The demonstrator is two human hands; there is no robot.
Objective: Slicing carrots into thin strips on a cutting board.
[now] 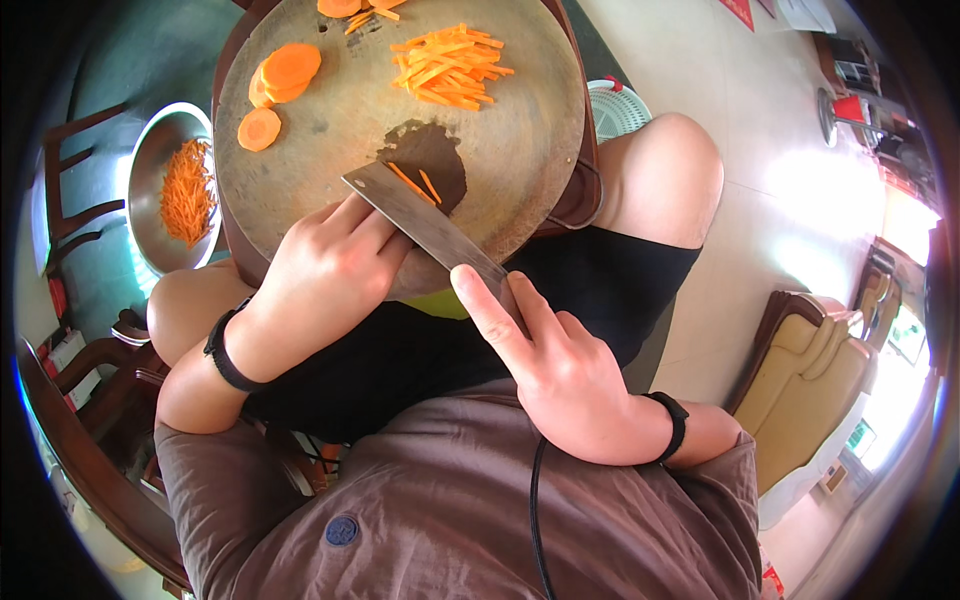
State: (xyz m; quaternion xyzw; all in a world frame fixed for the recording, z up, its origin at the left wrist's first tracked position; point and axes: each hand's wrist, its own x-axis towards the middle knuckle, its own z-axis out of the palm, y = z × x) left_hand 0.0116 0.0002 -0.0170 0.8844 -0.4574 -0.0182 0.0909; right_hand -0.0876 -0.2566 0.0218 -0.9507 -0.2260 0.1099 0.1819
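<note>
My right hand grips the handle of a kitchen cleaver, with the index finger stretched along it. The blade slants across the near part of a round wooden chopping board. My left hand rests at the board's near edge, knuckles bent against the blade; its fingertips and anything under them are hidden. Thin carrot strips lie just beyond the blade, by a dark wet patch. Farther off is a pile of carrot sticks. Carrot slices overlap at the board's left, near another carrot slice.
A metal bowl holding shredded carrot stands left of the board. More carrot slices lie at the far edge. A pale plastic basket sits beyond my right knee. A tan padded seat stands farther right.
</note>
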